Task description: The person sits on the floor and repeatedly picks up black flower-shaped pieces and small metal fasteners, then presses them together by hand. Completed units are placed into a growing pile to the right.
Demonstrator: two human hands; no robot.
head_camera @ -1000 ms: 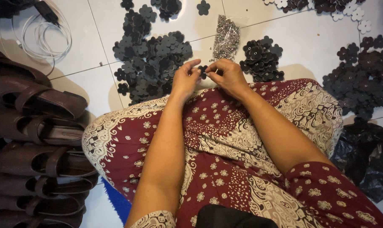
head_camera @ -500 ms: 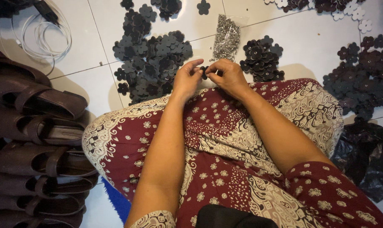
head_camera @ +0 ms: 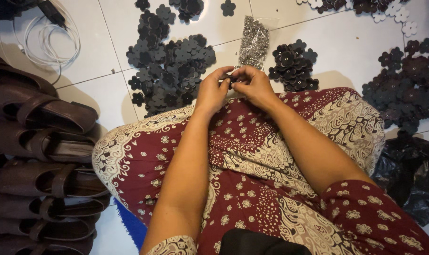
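Observation:
My left hand [head_camera: 213,89] and my right hand [head_camera: 252,84] meet fingertip to fingertip above my knee, both pinching one small dark flower-shaped piece [head_camera: 230,79] that is mostly hidden between the fingers. Just beyond them on the white tiles lies a clear bag of small silvery metal bits [head_camera: 253,43]. A big heap of plain dark flower pieces [head_camera: 169,71] spreads to the left of the hands. A smaller pile of dark flowers with shiny centres [head_camera: 292,66] sits to the right.
Several brown sandals [head_camera: 44,170] are stacked along the left edge. A white cable [head_camera: 46,40] coils at the top left. More dark flower pieces [head_camera: 410,80] cover the right, with a black plastic bag [head_camera: 413,174] below them. Red patterned cloth [head_camera: 252,156] drapes my lap.
The hands stay together over the knee; only the fingers have shifted slightly around the small piece.

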